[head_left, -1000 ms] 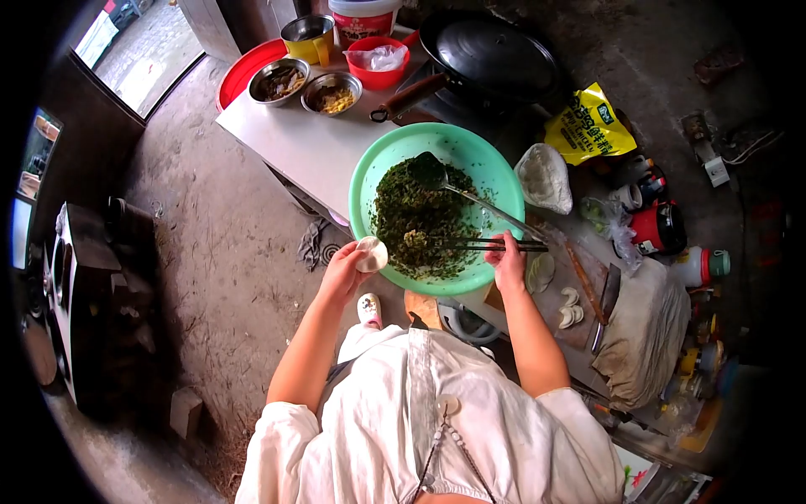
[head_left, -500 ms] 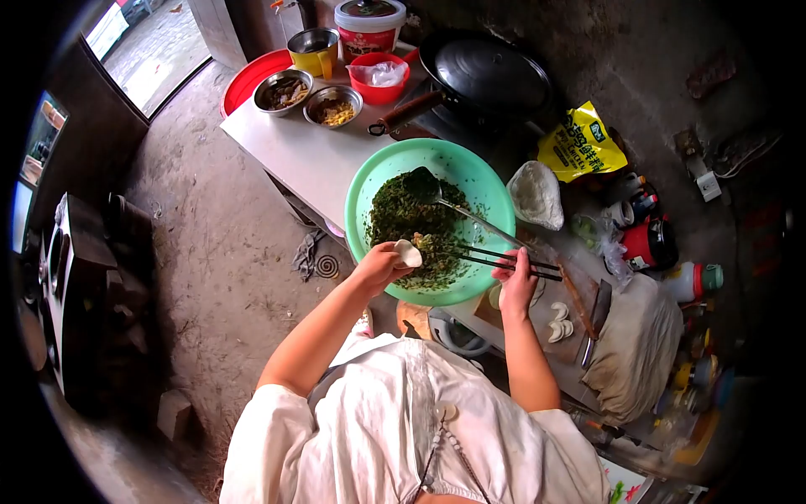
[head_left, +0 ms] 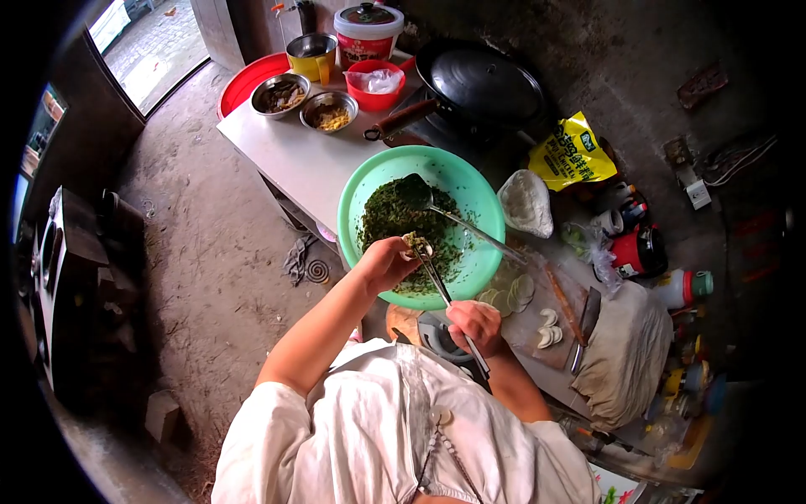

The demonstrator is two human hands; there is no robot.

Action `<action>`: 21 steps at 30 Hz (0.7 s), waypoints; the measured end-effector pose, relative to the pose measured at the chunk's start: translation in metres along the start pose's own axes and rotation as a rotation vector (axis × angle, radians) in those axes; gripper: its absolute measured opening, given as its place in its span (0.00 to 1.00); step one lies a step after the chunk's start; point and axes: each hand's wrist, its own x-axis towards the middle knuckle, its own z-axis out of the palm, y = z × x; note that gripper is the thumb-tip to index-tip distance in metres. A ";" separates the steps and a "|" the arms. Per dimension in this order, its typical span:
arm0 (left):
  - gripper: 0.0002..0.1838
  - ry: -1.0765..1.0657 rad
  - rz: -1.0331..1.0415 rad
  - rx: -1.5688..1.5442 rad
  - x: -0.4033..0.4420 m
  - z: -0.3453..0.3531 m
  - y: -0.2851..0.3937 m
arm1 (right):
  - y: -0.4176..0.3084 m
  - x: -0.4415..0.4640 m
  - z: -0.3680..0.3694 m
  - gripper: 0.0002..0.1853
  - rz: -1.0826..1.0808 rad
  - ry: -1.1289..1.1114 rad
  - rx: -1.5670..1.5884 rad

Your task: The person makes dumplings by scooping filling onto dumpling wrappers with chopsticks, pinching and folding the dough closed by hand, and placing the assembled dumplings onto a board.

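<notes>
My left hand (head_left: 388, 264) is closed around a dumpling wrapper (head_left: 426, 249), mostly hidden by the fingers, with some green filling on it. My right hand (head_left: 476, 326) grips a pair of chopsticks (head_left: 440, 284), whose tips touch the filling in the wrapper. Both hands are at the near side of a light green basin (head_left: 485, 181). Chopped green filling (head_left: 384, 210) lies inside it, and a long-handled ladle (head_left: 416, 191) rests in the filling. To the right of my right hand, round wrappers (head_left: 522, 291) lie on a board beside several folded dumplings (head_left: 549, 334).
A rolling pin (head_left: 562, 296) and a knife (head_left: 590, 316) lie right of the dumplings, next to a beige cloth (head_left: 623, 357). Two metal bowls of food, including the nearer bowl (head_left: 329, 112), a red bowl (head_left: 374, 99) and a lidded wok (head_left: 483, 84) stand beyond the basin.
The chopsticks have swung from over the basin to the wrapper, bringing filling onto it. My right hand has moved left and closer to my body.
</notes>
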 end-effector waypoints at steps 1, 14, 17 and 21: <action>0.12 0.049 0.001 0.006 -0.011 0.011 0.005 | -0.001 0.001 -0.002 0.11 -0.013 -0.008 -0.001; 0.30 -0.261 -0.020 -0.054 -0.015 -0.011 0.018 | 0.018 0.018 -0.035 0.18 1.033 0.851 0.686; 0.32 -0.260 -0.056 0.064 -0.030 0.003 0.020 | 0.040 0.011 -0.026 0.19 1.240 0.835 0.896; 0.32 -0.256 -0.064 0.071 -0.039 0.011 0.018 | 0.051 -0.001 -0.013 0.17 1.262 0.809 0.942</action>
